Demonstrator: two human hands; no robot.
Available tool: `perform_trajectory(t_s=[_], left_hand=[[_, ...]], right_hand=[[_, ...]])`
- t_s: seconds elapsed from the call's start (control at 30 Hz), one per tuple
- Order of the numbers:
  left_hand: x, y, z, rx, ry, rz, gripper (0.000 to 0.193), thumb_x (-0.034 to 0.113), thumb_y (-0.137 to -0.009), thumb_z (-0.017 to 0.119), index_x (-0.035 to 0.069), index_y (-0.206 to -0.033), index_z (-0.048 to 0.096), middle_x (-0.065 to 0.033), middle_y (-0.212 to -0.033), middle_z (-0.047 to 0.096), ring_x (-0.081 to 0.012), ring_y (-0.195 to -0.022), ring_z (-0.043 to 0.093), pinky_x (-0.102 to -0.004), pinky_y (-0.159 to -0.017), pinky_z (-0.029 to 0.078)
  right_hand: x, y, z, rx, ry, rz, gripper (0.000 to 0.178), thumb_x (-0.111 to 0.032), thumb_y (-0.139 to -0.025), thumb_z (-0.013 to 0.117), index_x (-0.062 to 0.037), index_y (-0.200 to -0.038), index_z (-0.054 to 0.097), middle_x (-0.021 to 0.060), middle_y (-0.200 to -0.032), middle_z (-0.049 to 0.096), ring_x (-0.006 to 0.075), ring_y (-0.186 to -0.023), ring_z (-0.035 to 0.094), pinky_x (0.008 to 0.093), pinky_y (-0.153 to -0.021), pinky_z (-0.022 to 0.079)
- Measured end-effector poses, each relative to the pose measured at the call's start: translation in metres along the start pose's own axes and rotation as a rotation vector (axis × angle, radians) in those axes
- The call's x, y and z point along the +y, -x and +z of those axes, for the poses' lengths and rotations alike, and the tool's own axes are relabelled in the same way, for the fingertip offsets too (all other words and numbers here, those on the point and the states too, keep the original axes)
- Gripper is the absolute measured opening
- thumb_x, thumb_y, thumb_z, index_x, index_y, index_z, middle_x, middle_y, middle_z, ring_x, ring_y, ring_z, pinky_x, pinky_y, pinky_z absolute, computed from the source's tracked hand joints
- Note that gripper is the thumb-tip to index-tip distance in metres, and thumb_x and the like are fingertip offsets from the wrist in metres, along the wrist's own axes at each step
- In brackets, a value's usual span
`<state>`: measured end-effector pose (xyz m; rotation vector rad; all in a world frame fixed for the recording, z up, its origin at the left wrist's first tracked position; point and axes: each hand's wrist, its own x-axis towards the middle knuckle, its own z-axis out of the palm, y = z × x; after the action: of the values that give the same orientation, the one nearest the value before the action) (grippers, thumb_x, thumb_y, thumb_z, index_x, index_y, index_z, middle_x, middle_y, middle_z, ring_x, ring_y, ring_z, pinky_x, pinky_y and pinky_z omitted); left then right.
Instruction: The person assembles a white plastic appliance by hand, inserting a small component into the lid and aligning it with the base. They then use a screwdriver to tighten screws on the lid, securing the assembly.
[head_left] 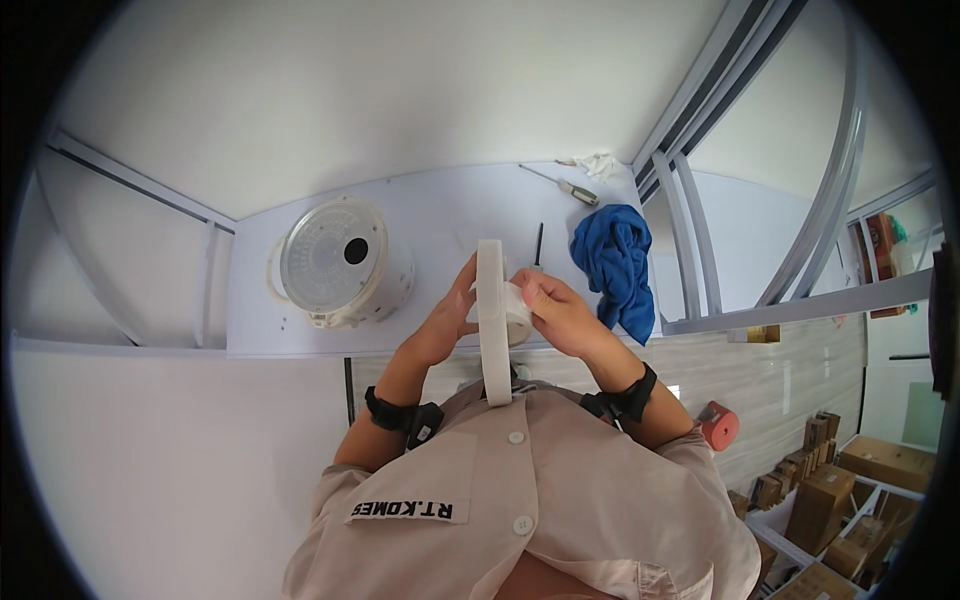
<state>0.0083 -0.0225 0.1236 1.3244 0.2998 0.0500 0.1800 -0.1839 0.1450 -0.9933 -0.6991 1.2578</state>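
I hold a white flat, rounded part [492, 320] upright in front of my chest, seen edge-on; its kind does not show. My left hand [440, 325] grips it from the left side, fingers spread along its face. On the other side my right hand [562, 315] is closed around a smaller round white piece [517, 315] that sticks out from the part. Behind the right hand lies a screwdriver [540, 245] with a dark shaft, its handle partly hidden. To the left on the table stands a round white appliance body [395, 285] with a greyish disc and a black circle on top.
The white table [450, 200] runs along a wall. At its right lie a crumpled blue cloth [612, 255], another screwdriver [578, 193] and a white crumpled tissue [600, 165]. Metal frame bars [690, 235] border the right. Cardboard boxes [820, 510] and a red roll [719, 427] are lower right.
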Motion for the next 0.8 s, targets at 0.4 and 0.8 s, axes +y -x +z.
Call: perform_trajectory(t_s=[0.4, 0.8], left_hand=[[0.018, 0.002, 0.015, 0.063, -0.01, 0.004, 0.119, 0.06, -0.093, 0.079, 0.013, -0.177, 0.009, -0.0126, -0.164, 0.044, -0.0326, -0.153, 0.041, -0.0463, -0.124, 0.038], [0.006, -0.001, 0.014, 0.07, -0.096, 0.06, 0.108, 0.023, -0.097, 0.079, 0.013, -0.177, 0.007, -0.0128, -0.175, 0.025, -0.0347, -0.154, 0.041, -0.0502, -0.121, 0.044]], right_hand=[[-0.003, 0.003, 0.0, -0.055, 0.026, -0.057, 0.043, -0.053, -0.111, 0.062, -0.0099, -0.107, 0.064, -0.005, -0.095, 0.056, 0.0056, -0.089, 0.048, 0.0246, -0.08, 0.04], [0.008, 0.006, -0.006, -0.044, 0.173, -0.118, 0.046, -0.054, -0.113, 0.058, -0.0093, -0.104, 0.065, -0.0021, -0.103, 0.06, 0.0066, -0.093, 0.052, 0.0251, -0.082, 0.041]])
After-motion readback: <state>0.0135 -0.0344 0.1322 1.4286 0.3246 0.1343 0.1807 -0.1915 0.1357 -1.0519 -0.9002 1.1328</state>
